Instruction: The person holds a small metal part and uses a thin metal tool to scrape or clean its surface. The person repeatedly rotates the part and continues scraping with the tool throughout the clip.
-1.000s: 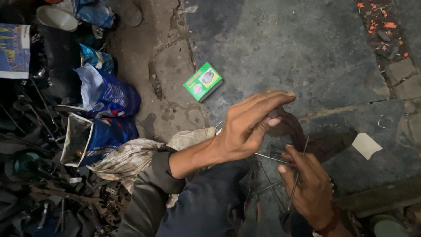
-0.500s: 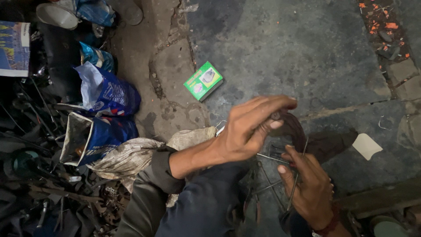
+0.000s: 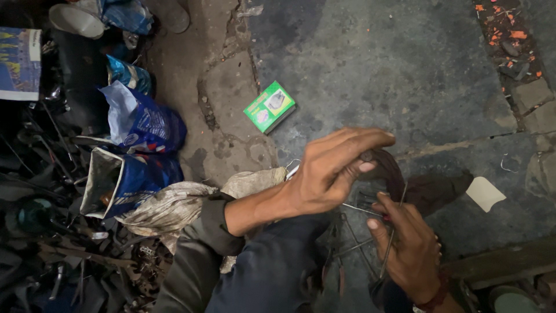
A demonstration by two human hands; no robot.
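A grey, cracked concrete floor (image 3: 370,52) was seen filling most of the view. A heap of dark metal scrap (image 3: 52,243) was piled along the left edge, with blue plastic bags (image 3: 145,124) and a dirty cloth (image 3: 174,203) lying just beside it. A dark blue trouser leg (image 3: 272,266) was seen at the bottom centre.

The left hand (image 3: 330,171) was held out over the leg, its fingers spread and curved over a dark rubber strip (image 3: 388,168); the fingertips were laid against the strip, but whether it was pinched could not be told. The right hand (image 3: 408,249) was closed around thin metal spokes (image 3: 359,232), which were held low, just beneath the left hand and above the floor. The strip was arched between the two hands, near the lower right of the view.

A green box (image 3: 269,107) was lying on the floor, well apart from both hands. A small pale card (image 3: 485,193) was lying to the right, near the strip. Orange debris (image 3: 501,32) was scattered at the upper right.
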